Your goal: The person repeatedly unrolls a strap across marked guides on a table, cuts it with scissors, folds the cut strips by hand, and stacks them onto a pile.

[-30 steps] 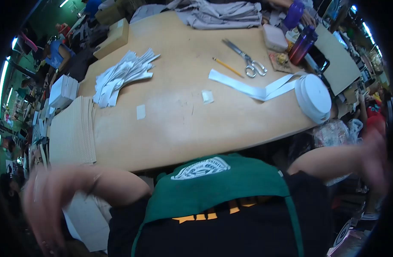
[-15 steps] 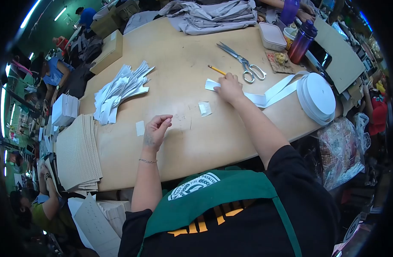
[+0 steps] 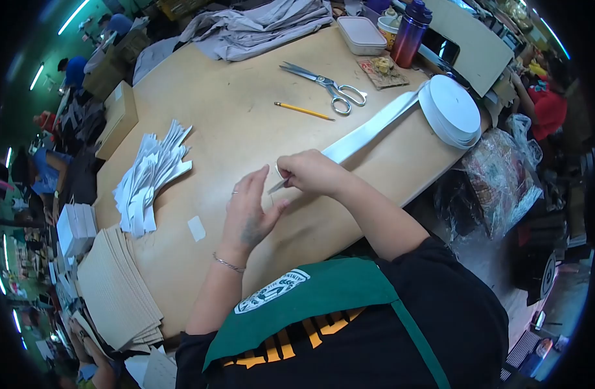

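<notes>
My right hand (image 3: 312, 172) is closed on the end of a white strip (image 3: 369, 129), which stretches back to a large white roll (image 3: 449, 110) at the table's right edge. Just left of it, my left hand (image 3: 251, 206) is open, fingers spread, near the strip's end. A pencil (image 3: 304, 111) and silver scissors (image 3: 326, 84) lie beyond my hands. To the left is a pile of cut white strips (image 3: 150, 175), and a small white piece (image 3: 196, 228) lies beside my left hand.
Stacked beige sheets (image 3: 116, 292) and a white stack (image 3: 76, 228) line the left edge. Grey cloth (image 3: 252, 29), a lidded box (image 3: 361, 35), a bottle (image 3: 411, 35) and a phone (image 3: 440, 47) are at the back. People sit beyond on both sides.
My right hand has drawn the strip's end toward me and left, pulling it straight from the roll. My left hand has opened. The view has turned, shifting the table items leftward.
</notes>
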A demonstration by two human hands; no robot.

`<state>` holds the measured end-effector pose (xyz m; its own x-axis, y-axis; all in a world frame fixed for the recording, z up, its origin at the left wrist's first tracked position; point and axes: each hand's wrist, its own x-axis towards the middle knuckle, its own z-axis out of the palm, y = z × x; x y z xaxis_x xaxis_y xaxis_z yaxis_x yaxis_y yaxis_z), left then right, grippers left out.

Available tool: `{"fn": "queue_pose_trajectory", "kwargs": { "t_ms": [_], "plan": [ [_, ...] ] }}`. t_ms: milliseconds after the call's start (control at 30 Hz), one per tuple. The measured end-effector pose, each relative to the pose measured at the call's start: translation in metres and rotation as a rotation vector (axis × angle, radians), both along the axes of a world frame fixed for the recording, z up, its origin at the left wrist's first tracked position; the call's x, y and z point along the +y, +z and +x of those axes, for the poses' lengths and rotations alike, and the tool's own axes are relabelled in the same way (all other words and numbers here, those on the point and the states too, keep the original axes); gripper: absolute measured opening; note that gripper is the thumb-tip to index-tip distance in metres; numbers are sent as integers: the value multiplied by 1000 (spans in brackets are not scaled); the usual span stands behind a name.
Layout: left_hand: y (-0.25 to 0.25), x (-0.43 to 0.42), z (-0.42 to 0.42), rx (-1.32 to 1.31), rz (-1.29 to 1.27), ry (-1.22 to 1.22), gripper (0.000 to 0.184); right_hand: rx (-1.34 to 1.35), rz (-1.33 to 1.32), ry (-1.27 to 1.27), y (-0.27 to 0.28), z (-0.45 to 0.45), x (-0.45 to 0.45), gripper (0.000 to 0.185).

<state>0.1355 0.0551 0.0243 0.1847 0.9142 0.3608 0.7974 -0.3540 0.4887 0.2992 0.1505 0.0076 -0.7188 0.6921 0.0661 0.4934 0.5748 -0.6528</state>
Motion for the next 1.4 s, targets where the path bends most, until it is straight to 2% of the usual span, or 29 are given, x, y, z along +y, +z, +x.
{"fn": "queue_pose_trajectory", "kwargs": {
  "t_ms": [33, 67, 167, 267, 367, 467, 667, 733, 767, 800, 833, 900, 967, 1000, 1167, 1300, 1400],
  "plan": [
    [-1, -1, 3, 28, -42, -8, 52, -1, 3, -1, 2, 2, -5, 14],
    [-7, -1, 4, 36, -33, -10, 42, -3, 3, -1, 3, 4, -9, 13],
    [0, -1, 7, -98, -433, -20, 25, 28, 36, 7, 9, 10, -15, 14],
    [-7, 0, 7, -188, -413, -31, 14, 62, 50, 38, 13, 14, -19, 16],
    [-4, -1, 12, -290, -267, -103, 11, 29, 5, 69, 21, 19, -21, 9],
    [-10, 2, 12, -250, -240, -127, 9, 74, 67, 57, 11, 19, -24, 17],
    [0, 1, 17, -177, -262, -125, 5, 63, -16, 148, 19, 30, -15, 26],
    [-7, 1, 13, -227, -275, -108, 4, 360, 166, -16, 22, 73, 11, 41],
    [-11, 1, 12, -258, -278, -100, 4, 337, 250, -335, 24, 102, 21, 54],
    [-14, 1, 12, -302, -303, -99, 5, 146, 355, -653, 25, 132, 39, 59],
    [-16, 1, 11, -345, -327, -101, 6, -173, 505, -886, 12, 172, 62, 73],
    [-17, 4, 9, -430, -382, -128, 8, -742, 535, -1269, 0, 204, 78, 83],
    [-12, 6, 7, -516, -451, -167, 9, -743, 471, -1307, -28, 237, 93, 82],
    [-11, 8, 6, -575, -479, -208, 10, -743, 434, -1320, -36, 249, 97, 82],
    [-1, 1, -10, -779, -537, -369, 11, -691, 569, -1156, -48, 267, 82, 77],
    [-6, -20, -39, -1005, -568, -302, 14, -569, 673, -949, -43, 285, 56, 74],
    [-18, -40, -71, -1173, -516, -204, 18, -477, 713, -691, -37, 317, 44, 75]
  ]
}}
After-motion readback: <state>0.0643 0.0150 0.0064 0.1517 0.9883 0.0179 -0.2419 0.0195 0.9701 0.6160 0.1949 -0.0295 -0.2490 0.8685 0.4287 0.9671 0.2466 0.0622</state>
